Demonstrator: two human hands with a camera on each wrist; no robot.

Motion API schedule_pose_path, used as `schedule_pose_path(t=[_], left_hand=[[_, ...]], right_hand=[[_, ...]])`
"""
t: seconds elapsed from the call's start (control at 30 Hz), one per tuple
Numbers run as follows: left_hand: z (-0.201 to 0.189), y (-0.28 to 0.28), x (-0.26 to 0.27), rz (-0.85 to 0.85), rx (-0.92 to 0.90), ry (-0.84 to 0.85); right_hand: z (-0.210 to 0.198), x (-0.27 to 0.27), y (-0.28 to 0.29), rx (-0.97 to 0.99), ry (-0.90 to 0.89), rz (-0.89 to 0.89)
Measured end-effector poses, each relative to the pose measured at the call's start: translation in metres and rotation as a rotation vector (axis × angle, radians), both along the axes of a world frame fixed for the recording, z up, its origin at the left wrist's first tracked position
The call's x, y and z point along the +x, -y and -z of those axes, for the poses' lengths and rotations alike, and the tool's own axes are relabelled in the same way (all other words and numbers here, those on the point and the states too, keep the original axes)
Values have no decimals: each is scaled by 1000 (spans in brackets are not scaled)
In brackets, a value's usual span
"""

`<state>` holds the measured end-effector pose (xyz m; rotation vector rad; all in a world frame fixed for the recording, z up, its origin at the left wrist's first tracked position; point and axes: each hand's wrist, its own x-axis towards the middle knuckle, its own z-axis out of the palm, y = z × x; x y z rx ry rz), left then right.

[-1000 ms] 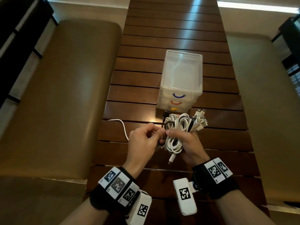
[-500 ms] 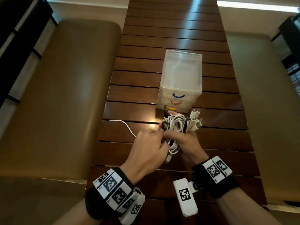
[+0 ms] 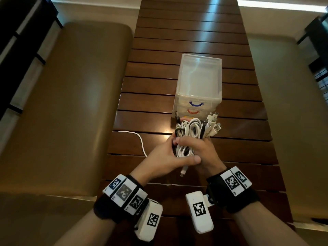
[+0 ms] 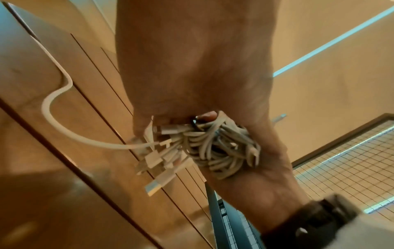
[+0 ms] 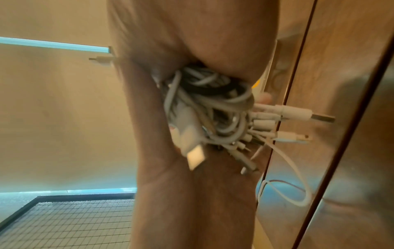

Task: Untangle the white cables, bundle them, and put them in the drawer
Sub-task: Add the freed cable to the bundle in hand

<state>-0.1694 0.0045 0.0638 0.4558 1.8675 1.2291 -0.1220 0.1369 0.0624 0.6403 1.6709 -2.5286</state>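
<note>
A coiled bundle of white cables (image 3: 190, 129), with a few dark strands and several plugs fanning out at its upper right, is held just above the table in front of the drawer unit (image 3: 198, 82). My right hand (image 3: 197, 145) grips the bundle from the right. My left hand (image 3: 168, 155) wraps around it from the left, thumb across the lower coils. One white cable tail (image 3: 140, 139) trails left onto the table. A USB plug (image 3: 183, 172) hangs below the hands. The bundle (image 4: 213, 148) fills the left wrist view, and the bundle (image 5: 209, 114) fills the right wrist view too.
The clear plastic drawer unit has a blue handle (image 3: 196, 104) and a red handle (image 3: 193, 111); its drawers look closed. It stands on a slatted dark wooden table (image 3: 177, 50). Padded tan benches (image 3: 62, 103) flank the table on both sides.
My left hand went from pinching a strand at the bundle's left to wrapping around the coils. The bundle moved slightly toward the drawer unit, and the loose tail slid right.
</note>
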Motion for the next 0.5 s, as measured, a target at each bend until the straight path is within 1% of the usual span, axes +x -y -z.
schedule_pose_path(t=[0.1, 0.2, 0.27, 0.3, 0.37, 0.5], left_hand=[[3, 0, -7, 31, 92, 68], [8, 0, -12, 65, 122, 151], [11, -2, -13, 83, 141, 169], [12, -3, -12, 87, 157, 177], [13, -6, -11, 86, 194, 224], [17, -6, -10, 52, 181, 279]], right_hand=[[-4, 2, 1, 1, -48, -64], [-9, 3, -5, -3, -64, -190], [-10, 3, -9, 36, -68, -268], [-10, 4, -10, 62, -66, -275], [-10, 4, -10, 99, -41, -227], [-7, 1, -6, 147, -12, -131]])
